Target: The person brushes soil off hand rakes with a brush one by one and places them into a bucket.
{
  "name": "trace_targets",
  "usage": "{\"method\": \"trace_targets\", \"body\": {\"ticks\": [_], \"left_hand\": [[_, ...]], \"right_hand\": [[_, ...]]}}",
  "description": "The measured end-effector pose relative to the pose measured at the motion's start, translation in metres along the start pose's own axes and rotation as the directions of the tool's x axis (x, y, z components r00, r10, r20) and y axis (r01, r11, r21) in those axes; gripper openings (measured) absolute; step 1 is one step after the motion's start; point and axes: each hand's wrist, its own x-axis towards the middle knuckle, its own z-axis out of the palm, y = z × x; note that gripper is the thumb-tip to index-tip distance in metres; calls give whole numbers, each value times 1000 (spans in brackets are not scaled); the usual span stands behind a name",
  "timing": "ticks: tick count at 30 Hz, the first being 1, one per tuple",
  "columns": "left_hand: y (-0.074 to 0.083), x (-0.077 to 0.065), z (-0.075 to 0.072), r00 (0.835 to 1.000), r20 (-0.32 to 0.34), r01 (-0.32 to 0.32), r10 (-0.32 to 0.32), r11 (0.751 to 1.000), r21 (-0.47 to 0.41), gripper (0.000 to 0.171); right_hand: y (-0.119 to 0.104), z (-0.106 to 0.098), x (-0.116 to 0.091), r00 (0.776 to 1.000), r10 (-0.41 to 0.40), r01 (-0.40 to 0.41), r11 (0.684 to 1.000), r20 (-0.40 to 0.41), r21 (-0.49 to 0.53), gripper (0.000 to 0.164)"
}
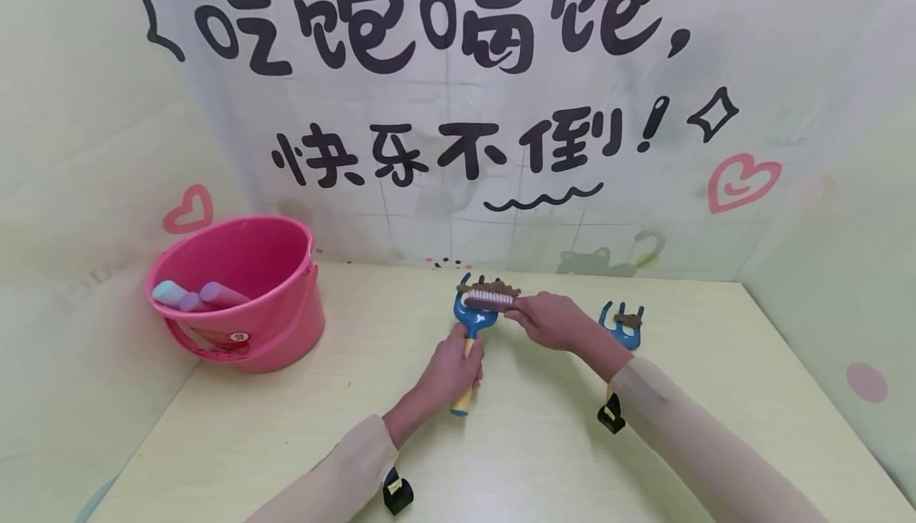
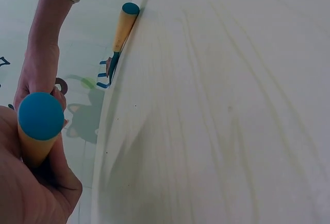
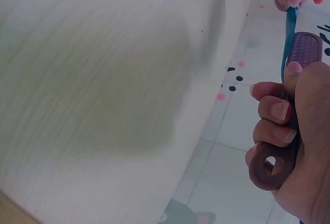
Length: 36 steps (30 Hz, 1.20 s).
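Note:
My left hand grips the pale wooden handle of a blue hand rake, tines pointing away. Brown dirt-like clumps lie across the tines. My right hand holds a scrubbing brush at the rake's head, its white bristles facing the clumps; whether they touch is unclear. In the right wrist view the fingers curl round the brush's dark handle, which ends in a ring. A second blue hand rake lies to the right with a brown clump on its tines; my right forearm partly hides its handle.
At the left of the pale table stands a pink bucket with light blue and purple cylinders inside. A printed cloth hangs behind the table, and light sheeting encloses both sides.

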Motion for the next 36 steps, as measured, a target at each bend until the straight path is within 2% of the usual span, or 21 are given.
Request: {"method": "trace_targets", "body": {"ticks": [5,11,22,30,36], "left_hand": [[-2,0,2,1000,-19,-18,18,999,29,12],[1,-2,2,999,-37,2,0,998,57,13],[10,-10,5,999,-54,1,5,995,102,15],[10,-15,7,998,-63,-18,24,995,102,13],[12,-14,7,999,-46,10,-7,999,53,18]], "right_hand": [[-1,-1,4,1000,21,-22,997,-5,-78,28],[0,-4,4,999,21,-26,989,-35,-145,27],[1,-2,-2,994,37,-55,982,-100,-182,26],[0,-2,-6,994,32,-52,979,-104,-199,25],[-2,-2,-8,989,7,-44,968,-147,-248,21]]}}
